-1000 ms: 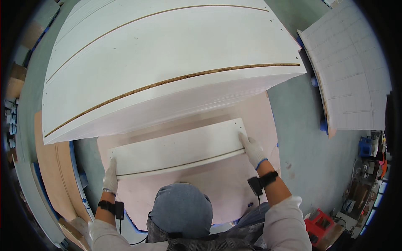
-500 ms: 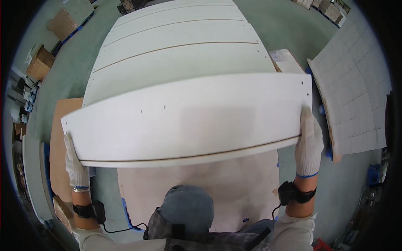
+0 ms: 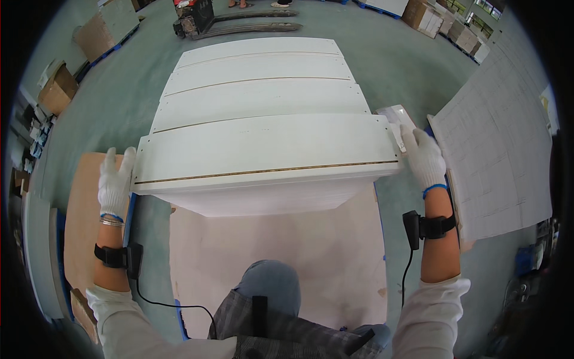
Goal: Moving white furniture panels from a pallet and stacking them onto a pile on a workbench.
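Note:
A white board (image 3: 263,142) with a brown groove along its near edge and small holes at its ends lies flat on the nearest stack. More white boards (image 3: 257,96) lie in rows behind it. At the board's left end is my left hand (image 3: 116,184), in a white knit glove, its fingers spread. The thumb side is close to the edge; whether it touches I cannot tell. My gloved right hand (image 3: 426,158) is just off the right end, fingers stretched out and holding nothing. Each wrist wears a black strapped device.
The stacks stand on a pallet covered with a tan sheet (image 3: 281,251). A brown board (image 3: 86,221) lies to the left. To the right stands a tall pale stack (image 3: 496,143), with a small wrapped carton (image 3: 394,116) nearer. A pallet truck (image 3: 239,24) and people's feet are beyond.
The white board, held up between both hands half a second ago, now lies on the near stack. Both hands have let go and opened at its ends.

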The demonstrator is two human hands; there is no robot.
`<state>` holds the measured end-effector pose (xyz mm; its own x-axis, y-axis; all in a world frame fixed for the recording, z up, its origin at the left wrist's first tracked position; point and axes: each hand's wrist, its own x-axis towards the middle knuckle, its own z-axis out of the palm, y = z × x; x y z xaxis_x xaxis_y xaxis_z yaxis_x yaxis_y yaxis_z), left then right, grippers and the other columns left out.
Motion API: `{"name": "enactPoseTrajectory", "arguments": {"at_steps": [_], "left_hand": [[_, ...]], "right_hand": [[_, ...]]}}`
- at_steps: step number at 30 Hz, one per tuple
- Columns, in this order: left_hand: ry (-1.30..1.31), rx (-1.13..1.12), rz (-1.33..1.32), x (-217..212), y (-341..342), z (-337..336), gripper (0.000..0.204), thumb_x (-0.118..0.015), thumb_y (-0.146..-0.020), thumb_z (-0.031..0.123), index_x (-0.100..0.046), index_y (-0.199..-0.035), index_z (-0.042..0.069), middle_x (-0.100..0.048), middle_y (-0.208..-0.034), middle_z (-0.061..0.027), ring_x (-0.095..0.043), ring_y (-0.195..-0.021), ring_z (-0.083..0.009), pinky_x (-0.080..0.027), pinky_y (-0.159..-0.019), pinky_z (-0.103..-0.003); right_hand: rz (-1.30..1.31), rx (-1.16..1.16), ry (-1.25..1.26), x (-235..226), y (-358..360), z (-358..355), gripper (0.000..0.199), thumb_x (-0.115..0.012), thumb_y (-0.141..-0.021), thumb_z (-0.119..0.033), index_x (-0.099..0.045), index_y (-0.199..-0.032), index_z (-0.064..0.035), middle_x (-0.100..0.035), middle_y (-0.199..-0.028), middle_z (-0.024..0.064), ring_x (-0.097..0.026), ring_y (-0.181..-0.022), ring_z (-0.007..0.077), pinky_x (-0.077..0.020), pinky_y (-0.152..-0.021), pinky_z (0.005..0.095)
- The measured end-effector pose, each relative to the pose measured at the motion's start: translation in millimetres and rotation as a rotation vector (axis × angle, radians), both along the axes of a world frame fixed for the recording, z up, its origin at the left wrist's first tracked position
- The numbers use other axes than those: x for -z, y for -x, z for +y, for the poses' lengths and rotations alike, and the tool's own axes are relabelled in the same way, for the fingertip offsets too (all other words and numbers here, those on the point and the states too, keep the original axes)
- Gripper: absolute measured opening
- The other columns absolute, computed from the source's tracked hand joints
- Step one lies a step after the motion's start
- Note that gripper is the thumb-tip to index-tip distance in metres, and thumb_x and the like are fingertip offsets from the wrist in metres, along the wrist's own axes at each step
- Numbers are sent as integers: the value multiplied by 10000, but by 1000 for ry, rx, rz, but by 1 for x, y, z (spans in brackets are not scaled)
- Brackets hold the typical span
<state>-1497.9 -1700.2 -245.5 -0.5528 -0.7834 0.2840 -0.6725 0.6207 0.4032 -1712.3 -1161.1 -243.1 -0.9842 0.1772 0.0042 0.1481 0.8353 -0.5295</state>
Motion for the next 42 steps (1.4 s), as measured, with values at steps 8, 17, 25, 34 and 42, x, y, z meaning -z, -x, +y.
{"name": "enactPoseTrajectory", "arguments": {"at_steps": [8, 17, 25, 34, 42], "left_hand": [[-1320, 298, 184, 17, -7, -22, 682, -650, -917, 517, -490, -1404, 66, -603, -1273, -149, -657, -1087, -291, -579, -793, -524], [-1455, 378, 375, 30, -18, -61, 706, -503, -968, 554, -391, -1484, 86, -551, -1366, -177, -586, -1200, -342, -548, -877, -544], [-1658, 495, 454, 55, -26, -90, 684, -519, -968, 514, -399, -1472, 69, -504, -1433, -189, -538, -1275, -366, -506, -962, -617], [-1506, 550, 610, 29, -90, -31, 683, -639, -920, 436, -450, -1402, -9, -599, -1314, -177, -613, -1176, -342, -520, -997, -501], [-1387, 775, 629, -101, -141, 128, 675, -665, -907, 402, -466, -1380, -36, -620, -1276, -184, -628, -1164, -295, -530, -992, -424]], "right_hand": [[-419, -68, 757, 32, -10, -10, 872, -539, -908, -686, -455, -1441, 0, -603, -1292, 170, -634, -1108, 257, -544, -883, 372], [-619, -122, 277, 20, -83, -14, 762, -509, -973, -603, -516, -1357, 55, -659, -1173, 167, -655, -980, 230, -525, -842, 311], [-546, -45, 1307, 56, -58, -34, 657, -598, -969, -497, -493, -1372, 12, -622, -1263, 131, -630, -1110, 196, -529, -932, 316], [-326, 34, 1585, 68, -131, 19, 495, -599, -1007, -333, -515, -1347, 16, -632, -1225, 117, -644, -1071, 181, -545, -908, 305], [-98, 102, 1783, 16, -254, 190, 448, -547, -1033, -305, -501, -1332, 24, -625, -1200, 119, -638, -1056, 207, -550, -897, 334]]}}
